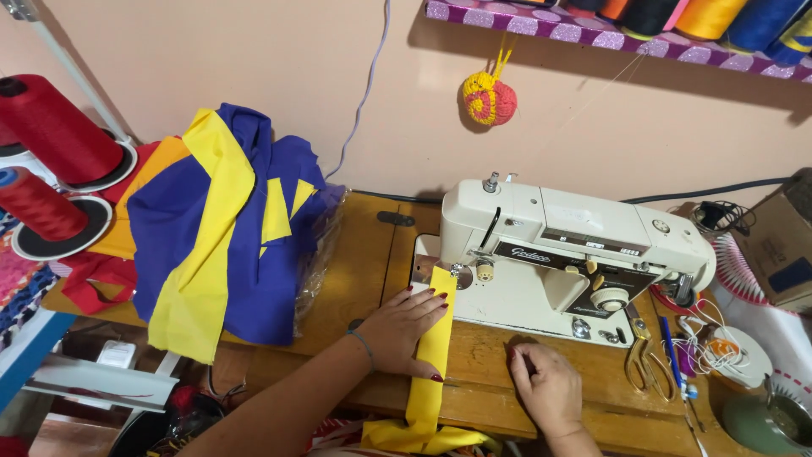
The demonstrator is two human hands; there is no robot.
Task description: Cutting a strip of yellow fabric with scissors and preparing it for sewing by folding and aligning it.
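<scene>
A long yellow fabric strip (436, 338) runs from under the needle of a cream sewing machine (575, 245) down over the front edge of the wooden table (355, 254). My left hand (402, 328) lies flat on the strip's left side, fingers spread and pressing it to the table. Just right of the strip, my right hand (545, 385) rests on the table in a loose fist, holding nothing that I can see.
A heap of blue and yellow cloth (224, 228) lies at the left. Red thread cones (46, 127) stand at the far left. Gold scissors (644, 360) and a blue pen (672, 351) lie right of the machine. A shelf of thread cones (677, 21) hangs above.
</scene>
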